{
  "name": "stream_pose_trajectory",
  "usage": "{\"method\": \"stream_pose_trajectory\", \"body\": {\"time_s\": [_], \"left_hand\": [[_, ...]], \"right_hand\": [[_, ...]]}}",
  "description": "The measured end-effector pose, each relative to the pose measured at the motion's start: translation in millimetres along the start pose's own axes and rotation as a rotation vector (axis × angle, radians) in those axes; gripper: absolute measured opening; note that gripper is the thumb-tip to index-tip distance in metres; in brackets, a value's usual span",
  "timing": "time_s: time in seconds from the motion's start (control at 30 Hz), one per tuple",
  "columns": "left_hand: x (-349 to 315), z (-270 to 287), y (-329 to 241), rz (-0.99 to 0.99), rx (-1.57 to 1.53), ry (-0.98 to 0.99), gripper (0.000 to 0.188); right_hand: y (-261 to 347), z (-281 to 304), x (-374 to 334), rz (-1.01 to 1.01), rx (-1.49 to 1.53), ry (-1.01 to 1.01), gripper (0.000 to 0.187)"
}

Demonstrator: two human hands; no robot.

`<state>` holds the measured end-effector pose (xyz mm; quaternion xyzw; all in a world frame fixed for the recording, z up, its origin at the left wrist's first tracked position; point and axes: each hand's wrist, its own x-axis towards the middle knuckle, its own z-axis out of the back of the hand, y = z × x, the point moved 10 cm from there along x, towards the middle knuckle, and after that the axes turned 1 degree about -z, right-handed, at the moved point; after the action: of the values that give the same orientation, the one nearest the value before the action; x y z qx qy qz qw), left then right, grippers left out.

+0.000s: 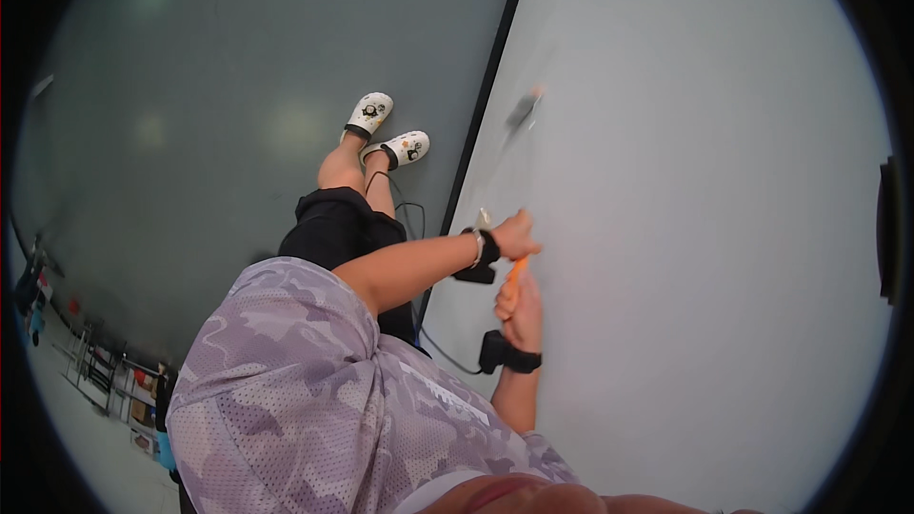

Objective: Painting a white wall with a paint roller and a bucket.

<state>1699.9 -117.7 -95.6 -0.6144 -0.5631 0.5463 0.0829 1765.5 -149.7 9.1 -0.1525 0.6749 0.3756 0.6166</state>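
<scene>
My right hand (520, 312) is closed around a slim orange thing (515, 278), whose kind I cannot make out. Its far end runs up to my left hand (517, 234), whose curled fingers close on that end; the fingertips are partly hidden. Both hands are close together over the pale table, near its left edge. Beside my left wrist is a small clear, yellowish thing (485, 218), partly hidden. Farther away on the table lies a blurred grey thing (522, 112) with an orange tip and a clear edge.
The white table (705, 228) fills the right side, with a dark edge (490, 76) along its left. Black devices are strapped to both wrists; a cable (447, 352) runs from the right one. My white clogs (369, 116) stand on the grey floor. Shelves with goods (129, 390) are at far left.
</scene>
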Motion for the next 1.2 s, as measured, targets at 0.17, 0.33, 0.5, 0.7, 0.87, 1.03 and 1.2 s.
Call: {"method": "stream_pose_trajectory", "body": {"time_s": [0.17,0.33,0.5,0.7,0.87,1.03,1.2], "left_hand": [[25.3,22.5,-68.2,-0.141,0.15,-0.035,0.054],[-34.0,-34.3,77.1,0.294,0.364,0.291,0.033],[-55.4,-37.5,88.7,0.139,0.591,0.5,0.034],[-80.2,134.0,32.4,0.167,0.097,0.105,0.034],[-197.7,316.1,26.3,0.07,-0.281,-0.461,0.024],[-280.0,387.0,12.0,-0.058,-0.209,-0.802,0.026],[-241.9,354.7,-58.2,-0.192,0.192,-0.695,0.026]], "right_hand": [[48.1,-11.2,10.0,0.2,0.0,0.007,0.022],[-94.9,29.5,10.3,-0.049,0.007,-0.03,0.025],[-126.6,16.7,15.6,-0.09,0.08,-0.03,0.022],[-80.4,-0.1,12.9,0.141,-0.121,0.113,0.016],[-71.6,-31.4,25.7,0.176,-0.235,0.305,0.016],[-61.1,-44.7,27.1,0.243,-0.409,0.341,0.015],[-33.7,-51.4,13.5,0.346,-0.503,0.263,0.014]]}}
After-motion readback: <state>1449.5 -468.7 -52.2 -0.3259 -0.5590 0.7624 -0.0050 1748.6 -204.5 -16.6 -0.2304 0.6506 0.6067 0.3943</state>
